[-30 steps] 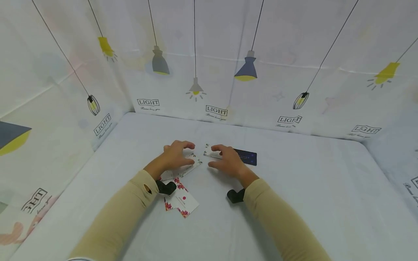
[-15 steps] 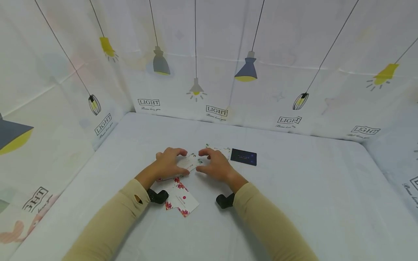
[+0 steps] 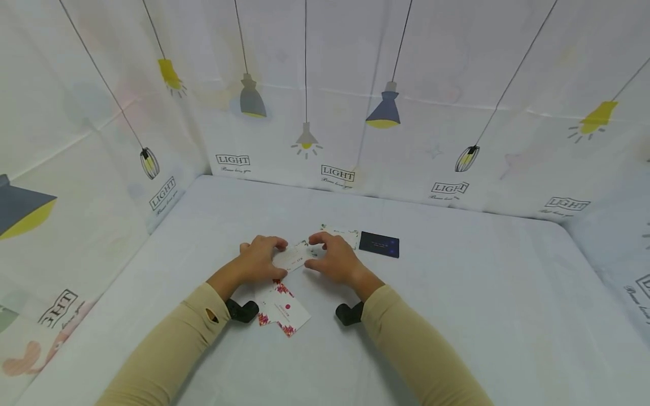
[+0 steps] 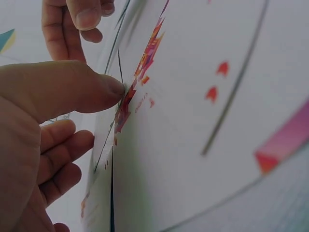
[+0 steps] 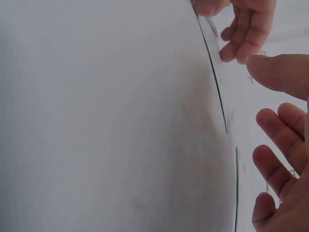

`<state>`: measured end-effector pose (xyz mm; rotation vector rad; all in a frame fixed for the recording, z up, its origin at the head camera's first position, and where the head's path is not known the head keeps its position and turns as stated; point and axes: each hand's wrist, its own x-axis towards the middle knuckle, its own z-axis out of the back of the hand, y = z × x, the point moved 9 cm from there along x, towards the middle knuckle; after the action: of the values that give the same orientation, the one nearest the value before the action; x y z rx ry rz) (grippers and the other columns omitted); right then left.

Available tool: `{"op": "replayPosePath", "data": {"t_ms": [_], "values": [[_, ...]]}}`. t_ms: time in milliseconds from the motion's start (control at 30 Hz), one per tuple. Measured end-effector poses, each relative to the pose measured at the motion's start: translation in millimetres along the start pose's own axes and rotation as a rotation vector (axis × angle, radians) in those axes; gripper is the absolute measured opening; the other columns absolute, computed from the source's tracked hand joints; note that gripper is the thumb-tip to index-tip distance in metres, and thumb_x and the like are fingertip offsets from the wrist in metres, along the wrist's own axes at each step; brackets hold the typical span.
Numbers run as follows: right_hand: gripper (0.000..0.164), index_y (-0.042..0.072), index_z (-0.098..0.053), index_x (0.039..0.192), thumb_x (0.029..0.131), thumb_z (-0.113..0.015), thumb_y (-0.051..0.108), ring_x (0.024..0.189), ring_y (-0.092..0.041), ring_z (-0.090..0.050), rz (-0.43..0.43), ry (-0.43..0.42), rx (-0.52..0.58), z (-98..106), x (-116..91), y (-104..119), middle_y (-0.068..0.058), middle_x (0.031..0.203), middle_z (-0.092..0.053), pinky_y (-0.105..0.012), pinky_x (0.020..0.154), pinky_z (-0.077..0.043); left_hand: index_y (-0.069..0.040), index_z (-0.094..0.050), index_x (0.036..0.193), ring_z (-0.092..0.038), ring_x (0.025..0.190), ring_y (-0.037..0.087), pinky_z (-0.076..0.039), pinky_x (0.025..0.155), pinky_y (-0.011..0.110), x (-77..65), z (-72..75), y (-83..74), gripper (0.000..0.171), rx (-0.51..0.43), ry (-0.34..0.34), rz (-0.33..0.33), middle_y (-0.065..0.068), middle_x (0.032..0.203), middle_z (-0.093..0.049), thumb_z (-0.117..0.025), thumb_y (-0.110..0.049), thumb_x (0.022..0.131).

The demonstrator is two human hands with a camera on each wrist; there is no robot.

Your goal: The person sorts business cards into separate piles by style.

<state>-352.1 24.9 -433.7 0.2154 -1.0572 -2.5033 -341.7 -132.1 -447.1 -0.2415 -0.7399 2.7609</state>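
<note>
A white card with green leaf corners [image 3: 296, 257] lies between both hands in the head view. My left hand [image 3: 258, 259] holds its left end, thumb at the near edge and fingers at the far edge. In the left wrist view, the thumb [image 4: 104, 91] touches the edge beside red-flowered print. My right hand [image 3: 337, 259] arches at the card's right end, thumb and fingers apart. The right wrist view shows the right fingers [image 5: 275, 166] spread and loosely bent, nothing between them. Cards with red flower borders [image 3: 290, 310] overlap below the left hand, partly hidden by it.
Behind the right hand lies another leaf-patterned white card [image 3: 346, 233], touching a dark blue card [image 3: 379, 245] on its right. Black wrist mounts [image 3: 242, 311] sit under both wrists. A white cloth [image 3: 457, 293] covers the table, and lamp-printed curtains [image 3: 431, 141] enclose it.
Both hands have come nearer and to the left; the right hand has left the back row, uncovering the second leaf card and the dark card. The leaf card between the hands has shifted slightly.
</note>
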Motion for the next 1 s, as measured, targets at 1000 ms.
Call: {"op": "replayPosePath", "data": {"t_ms": [1000], "values": [[0.062, 0.012, -0.056, 0.139, 0.085, -0.079, 0.031, 0.130, -0.031, -0.047, -0.038, 0.048, -0.194, -3, 0, -18, -0.007, 0.139, -0.057, -0.048, 0.107, -0.036, -0.015, -0.059, 0.134, -0.044, 0.116, 0.026, -0.032, 0.089, 0.047, 7.2, 0.0, 1.9, 0.057, -0.024, 0.054, 0.030, 0.005, 0.133, -0.056, -0.078, -0.026, 0.081]]}}
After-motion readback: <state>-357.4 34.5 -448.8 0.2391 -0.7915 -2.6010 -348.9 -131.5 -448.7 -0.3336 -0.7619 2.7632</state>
